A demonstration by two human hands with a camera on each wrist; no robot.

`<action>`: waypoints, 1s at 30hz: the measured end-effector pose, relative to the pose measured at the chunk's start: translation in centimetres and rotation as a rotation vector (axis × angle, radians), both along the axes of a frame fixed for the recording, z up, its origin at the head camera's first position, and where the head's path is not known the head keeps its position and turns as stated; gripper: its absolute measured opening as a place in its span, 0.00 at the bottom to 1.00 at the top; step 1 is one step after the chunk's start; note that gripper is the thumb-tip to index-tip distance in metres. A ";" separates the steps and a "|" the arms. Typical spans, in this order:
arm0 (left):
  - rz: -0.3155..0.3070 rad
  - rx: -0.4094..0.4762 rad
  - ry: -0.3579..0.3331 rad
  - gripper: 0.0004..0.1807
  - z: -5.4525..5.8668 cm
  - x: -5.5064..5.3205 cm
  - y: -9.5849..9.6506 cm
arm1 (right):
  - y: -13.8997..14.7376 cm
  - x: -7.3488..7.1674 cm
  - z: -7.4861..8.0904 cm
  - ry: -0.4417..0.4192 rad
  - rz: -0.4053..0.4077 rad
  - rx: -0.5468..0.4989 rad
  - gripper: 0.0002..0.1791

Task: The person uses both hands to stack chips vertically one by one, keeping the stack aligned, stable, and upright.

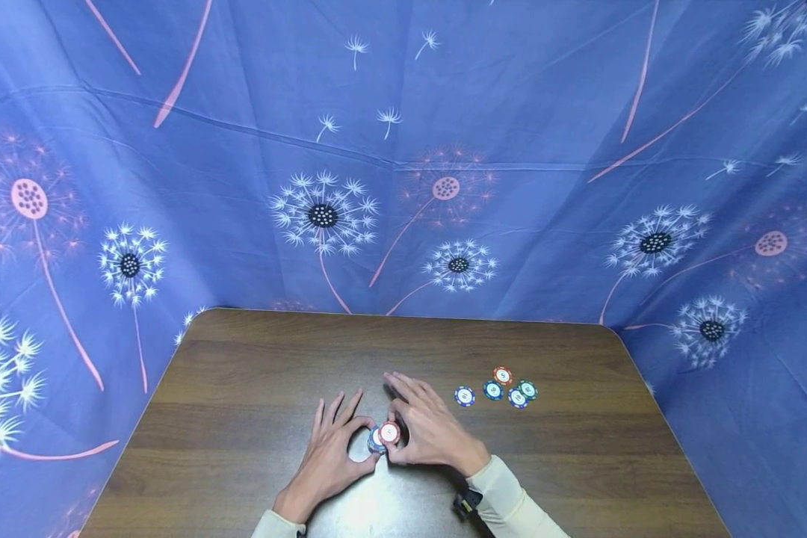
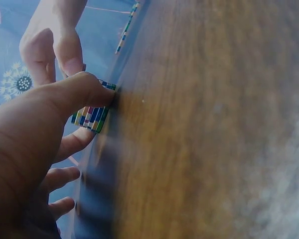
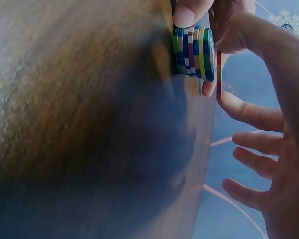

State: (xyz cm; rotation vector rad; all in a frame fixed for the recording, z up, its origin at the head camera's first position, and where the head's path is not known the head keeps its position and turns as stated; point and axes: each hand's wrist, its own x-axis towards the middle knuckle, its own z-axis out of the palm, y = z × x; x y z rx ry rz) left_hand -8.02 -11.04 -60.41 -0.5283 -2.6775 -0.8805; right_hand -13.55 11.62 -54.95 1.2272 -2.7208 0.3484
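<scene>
A short stack of poker chips [image 1: 376,441], with blue, green, yellow and red edges in the right wrist view, stands on the table. My left hand [image 1: 329,456] holds this stack [image 2: 93,118] between thumb and forefinger, its other fingers spread out. Just over the stack's top, slightly to the right, is a red poker chip [image 1: 389,432]. My right hand [image 1: 433,430] pinches that chip by its rim between thumb and forefinger. Seen edge-on in the right wrist view, the red chip [image 3: 219,74] lies close above the stack [image 3: 194,52], with a narrow gap showing.
Several loose chips lie flat to the right of my right hand: a red chip [image 1: 502,375], a green chip [image 1: 527,389] and blue ones, including a blue chip [image 1: 465,396] nearest the hand. Behind the brown wooden table [image 1: 242,351] hangs a blue dandelion-print cloth [image 1: 390,90].
</scene>
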 end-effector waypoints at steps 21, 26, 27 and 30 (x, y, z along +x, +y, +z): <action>0.007 0.007 -0.026 0.22 0.1 0.1 0.0 | 1.7 1.0 -0.5 -0.099 -0.052 -0.080 0.09; 0.002 0.016 -0.013 0.22 0.1 0.1 0.0 | 1.3 1.2 -0.6 -0.094 -0.044 -0.083 0.09; 0.001 0.015 -0.011 0.23 0.1 0.1 0.0 | 1.3 1.2 -0.7 -0.089 -0.044 -0.083 0.09; 0.001 0.014 -0.005 0.23 0.1 0.1 0.0 | 1.1 1.3 -0.7 -0.081 -0.046 -0.086 0.09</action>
